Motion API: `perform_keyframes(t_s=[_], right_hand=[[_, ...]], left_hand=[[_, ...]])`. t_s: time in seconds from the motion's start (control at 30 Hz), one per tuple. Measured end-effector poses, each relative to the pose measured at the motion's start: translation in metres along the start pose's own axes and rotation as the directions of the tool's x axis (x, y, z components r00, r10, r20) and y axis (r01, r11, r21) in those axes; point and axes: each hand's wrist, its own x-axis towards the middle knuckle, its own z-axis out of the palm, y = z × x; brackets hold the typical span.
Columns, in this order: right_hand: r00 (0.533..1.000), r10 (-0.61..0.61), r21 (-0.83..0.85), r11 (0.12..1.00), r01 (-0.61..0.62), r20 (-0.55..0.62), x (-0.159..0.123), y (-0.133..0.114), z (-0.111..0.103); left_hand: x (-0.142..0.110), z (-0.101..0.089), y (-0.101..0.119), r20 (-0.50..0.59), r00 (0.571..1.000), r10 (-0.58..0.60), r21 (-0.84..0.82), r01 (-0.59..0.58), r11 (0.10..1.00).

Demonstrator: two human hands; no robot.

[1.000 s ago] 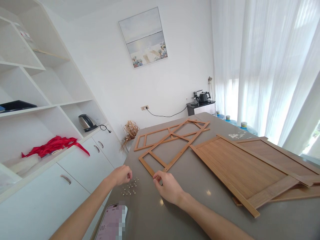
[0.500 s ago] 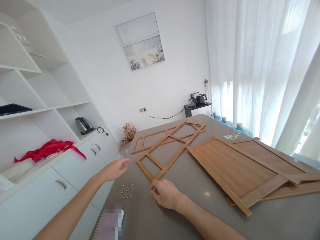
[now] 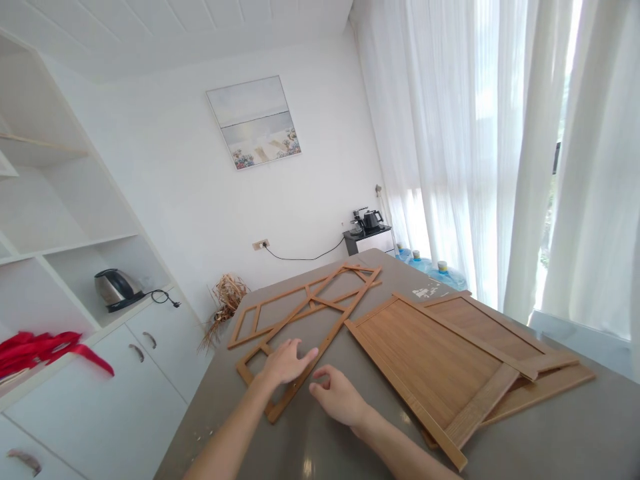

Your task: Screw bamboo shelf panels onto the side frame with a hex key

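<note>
My left hand (image 3: 286, 363) hangs over the near part of a slim wooden frame (image 3: 277, 408), thumb apart from the fingers and nothing in its grasp. Whether it touches the wood I cannot tell. Just right of that frame is my right hand (image 3: 340, 398), its fingers curled in toward the thumb; anything held there is too small or hidden to make out. A tiny metal fitting (image 3: 294, 385) shows on the frame's right rail between my hands. This frame lies crosswise over a second wooden frame (image 3: 245, 341).
Wooden panels (image 3: 445, 353) lie stacked and overlapping on the grey table (image 3: 320, 447) to the right. Small metal pieces (image 3: 203, 435) are partly visible near the left edge. White cabinets (image 3: 100, 393) line the left; water bottles (image 3: 440, 273) stand by the curtain.
My left hand has moved right, from beside the frame to above it. My right hand has left the frame's near corner and sits beside its right rail. The view has shifted, and the phone is out of sight.
</note>
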Motion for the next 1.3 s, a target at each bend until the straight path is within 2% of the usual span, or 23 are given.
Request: perform_keyframes(t_s=[0.07,0.13,0.2,0.27,0.37,0.47,0.53,0.63,0.73,0.83,0.9,0.97,1.07,1.17,1.3], right_hand=[[0.993,0.058,0.127,0.991,-0.045,-0.098,0.011,0.003,-0.006],[0.982,0.108,0.239,0.969,-0.069,-0.155,0.017,0.003,-0.007],[0.978,0.149,0.332,0.939,-0.093,-0.146,0.019,0.001,-0.007],[0.981,0.17,0.404,0.907,-0.118,-0.096,0.018,-0.002,-0.006],[0.983,0.177,0.475,0.869,-0.138,-0.038,0.013,-0.004,-0.006],[0.984,0.177,0.511,0.847,-0.144,-0.016,0.01,-0.004,-0.005],[0.986,0.167,0.518,0.846,-0.127,-0.031,0.008,-0.004,-0.005],[0.988,0.099,0.509,0.861,-0.026,-0.117,0.005,-0.009,-0.009],[0.979,0.012,0.494,0.865,0.093,-0.205,0.001,-0.017,-0.02],[0.976,-0.023,0.48,0.868,0.128,-0.218,-0.003,-0.022,-0.029],[0.983,-0.029,0.464,0.878,0.113,-0.184,-0.006,-0.022,-0.03],[0.989,-0.031,0.446,0.89,0.091,-0.141,-0.007,-0.019,-0.024],[0.997,-0.047,0.422,0.904,0.071,-0.068,-0.005,-0.012,-0.007],[0.995,-0.087,0.414,0.909,0.057,0.054,0.003,0.002,0.015],[0.999,-0.017,0.368,0.93,0.003,0.033,0.011,0.022,0.037]], left_hand=[[0.015,0.017,0.027,-0.015,1.0,0.01,0.03,-0.009,0.999],[0.027,0.025,0.049,-0.029,0.999,0.016,0.067,-0.014,0.998],[0.036,0.025,0.063,-0.043,0.999,0.005,0.097,-0.001,0.995],[0.044,0.015,0.071,-0.074,0.997,-0.012,0.11,0.02,0.994],[0.053,-0.016,0.072,-0.173,0.985,-0.026,0.114,0.046,0.992],[0.059,-0.062,0.062,-0.281,0.959,-0.039,0.125,0.076,0.989],[0.057,-0.095,0.052,-0.344,0.938,-0.052,0.133,0.104,0.986],[0.044,-0.138,0.035,-0.43,0.901,-0.055,0.155,0.133,0.979],[0.023,-0.168,0.02,-0.501,0.865,-0.028,0.194,0.144,0.97],[0.007,-0.183,0.007,-0.531,0.847,-0.008,0.24,0.16,0.958],[0.006,-0.183,0.001,-0.527,0.85,-0.008,0.266,0.174,0.948],[0.013,-0.173,-0.002,-0.524,0.852,0.002,0.297,0.18,0.938],[0.035,-0.142,-0.001,-0.521,0.852,0.05,0.351,0.16,0.923],[0.062,-0.106,-0.002,-0.484,0.87,0.095,0.38,0.111,0.918],[0.096,-0.07,-0.017,-0.448,0.884,0.133,0.383,0.056,0.922]])
